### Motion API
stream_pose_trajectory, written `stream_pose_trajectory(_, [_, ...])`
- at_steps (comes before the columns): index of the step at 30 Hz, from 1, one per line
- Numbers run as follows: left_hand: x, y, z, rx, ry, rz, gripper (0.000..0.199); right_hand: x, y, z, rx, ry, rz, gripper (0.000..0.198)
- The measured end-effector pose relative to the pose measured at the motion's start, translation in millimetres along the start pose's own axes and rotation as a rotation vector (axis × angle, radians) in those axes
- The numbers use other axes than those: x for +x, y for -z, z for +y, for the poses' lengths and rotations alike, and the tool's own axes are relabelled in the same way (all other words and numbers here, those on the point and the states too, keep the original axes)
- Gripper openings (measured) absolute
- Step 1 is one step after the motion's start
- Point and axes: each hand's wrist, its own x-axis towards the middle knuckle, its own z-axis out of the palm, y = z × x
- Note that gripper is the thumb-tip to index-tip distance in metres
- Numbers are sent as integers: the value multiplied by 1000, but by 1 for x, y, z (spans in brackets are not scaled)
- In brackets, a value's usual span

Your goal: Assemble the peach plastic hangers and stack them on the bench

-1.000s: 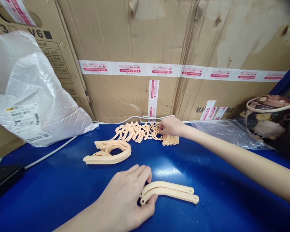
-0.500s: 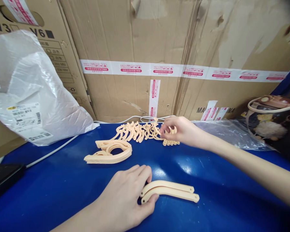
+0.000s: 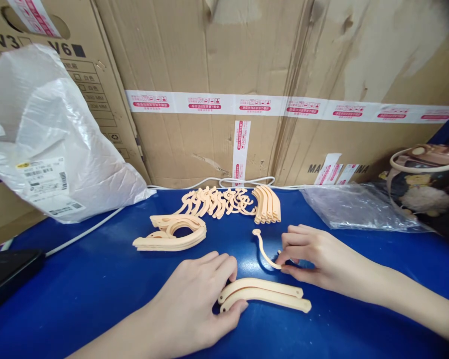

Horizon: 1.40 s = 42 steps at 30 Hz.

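Cardboard (image 3: pixel 209 60) is backing the blue table (image 3: pixel 108 279). My left hand (image 3: pixel 200 299) is pinching two bars (image 3: pixel 271 295) by their left ends, their long axis running rightward. Just beyond the bars, apart from them, my right hand (image 3: pixel 314 257) is grasping a hook (image 3: pixel 263 253) between thumb and fingers, its round end pointing leftward and away from the bars. Curved pieces (image 3: pixel 205 202) are lying well beyond the bars.

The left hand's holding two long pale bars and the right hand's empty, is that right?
Not quite: the right hand isn't empty. The head view shows it pinching a thin, pale curved piece. The left hand does hold two long pale bars.
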Motion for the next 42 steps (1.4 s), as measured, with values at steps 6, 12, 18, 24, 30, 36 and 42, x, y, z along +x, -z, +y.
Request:
stream_pose_trajectory(6, [0,0,0,7,-22,-30,13,-1,0,3,-25,-2,5,19])
stream_pose_trajectory(12, [0,0,-1,-27,-1,-38,14,-3,0,8,-40,15,-3,27])
stream_pose_trajectory(18, [0,0,0,-20,-4,-24,12,-3,0,4,-58,43,4,30])
stream_pose_trajectory(24, [-1,1,0,-20,-3,-22,16,-3,8,5,-62,-40,24,37])
stream_pose_trajectory(30, [-2,6,2,-62,36,-47,31,-6,7,28,-227,-288,-136,41])
stream_pose_trajectory(36, [10,36,-7,23,210,150,31,-7,1,32,-249,-284,-161,38])
stream_pose_trajectory(42, [62,79,-63,260,549,111,37,-8,0,31,-272,-288,-158,38])
